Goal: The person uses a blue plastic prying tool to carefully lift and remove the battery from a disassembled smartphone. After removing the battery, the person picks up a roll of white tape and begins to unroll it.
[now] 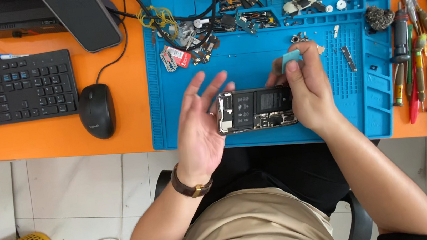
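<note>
Opened phone (256, 109) on blue mat (377, 113): light, rigid, fragile inside (judged); grip frame edges. Left hand (200, 124) fingers splayed, steadying edge; right hand (308, 91) pinched blue pick (290, 59).

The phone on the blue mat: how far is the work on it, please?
Done: the phone lies open, its battery and boards exposed, and small removed parts fill the mat's top trays. In hand: the left hand steadies the phone's left end; the right hand pinches a small blue pick above it. Left: the inner parts remain in the frame and it is not closed.
</note>
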